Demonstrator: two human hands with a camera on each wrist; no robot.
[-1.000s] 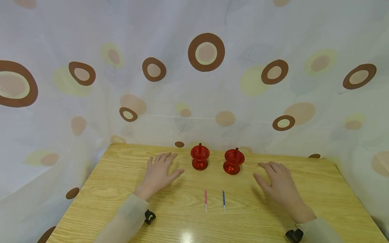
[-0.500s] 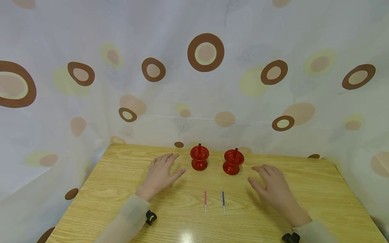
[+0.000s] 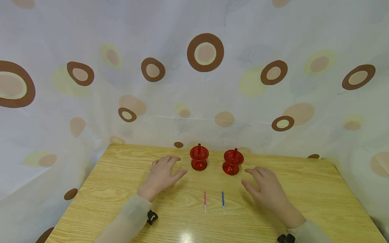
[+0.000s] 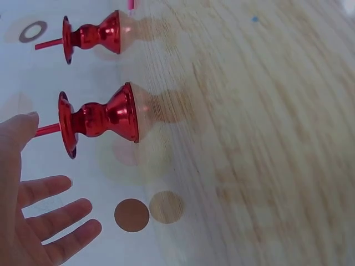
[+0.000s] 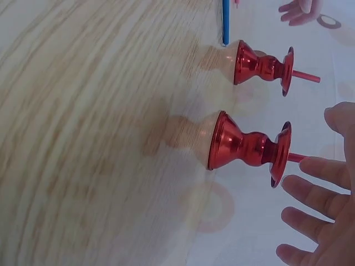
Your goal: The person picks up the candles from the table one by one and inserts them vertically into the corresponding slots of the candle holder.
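Two shiny red candle holders, each with a dished top and a thin upright spike, stand near the back of the table. My left hand (image 3: pixel 161 176) hovers left of the left candle holder (image 3: pixel 199 158), fingers spread and holding nothing. To the right of the right candle holder (image 3: pixel 232 162), my right hand (image 3: pixel 267 190) hangs over the table with loosely bent fingers and nothing in them. A pink candle (image 3: pixel 205 201) and a blue candle (image 3: pixel 223 202), both thin with white ends, lie side by side in front of the holders.
The wooden table (image 3: pixel 182 222) ends at a pale curtain (image 3: pixel 170 101) with brown and yellow circles, which encloses the back and sides. A small black wrist camera (image 3: pixel 152 217) sits at the left cuff, another (image 3: pixel 286 238) at the right.
My right hand has moved left, closer to the right candle holder. My left hand has shifted slightly right. Holders and candles have stayed where they were.
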